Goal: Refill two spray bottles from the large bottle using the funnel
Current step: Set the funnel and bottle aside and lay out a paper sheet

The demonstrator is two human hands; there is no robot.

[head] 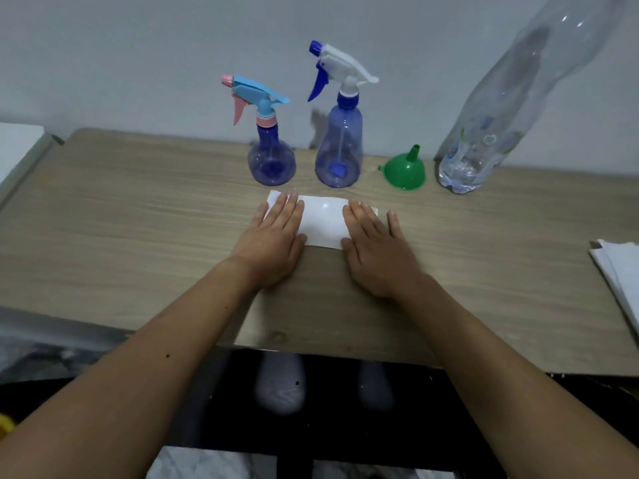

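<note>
Two blue see-through spray bottles stand at the back of the wooden table (121, 209). The short round one (271, 160) has a light-blue and pink trigger head. The taller one (339, 150) has a white and dark-blue head. Right of them a green funnel (405, 171) lies mouth down, spout up. A large clear plastic bottle (491, 126) stands at the far right by the wall. My left hand (273, 243) and my right hand (377, 250) rest flat, palms down, on a white card (323, 221) in front of the bottles, holding nothing.
A grey wall rises directly behind the table. White folded papers (619, 274) lie at the right edge. A white surface (17, 146) adjoins the table's far left corner. Below the front edge I see a dark floor and my feet (280, 385).
</note>
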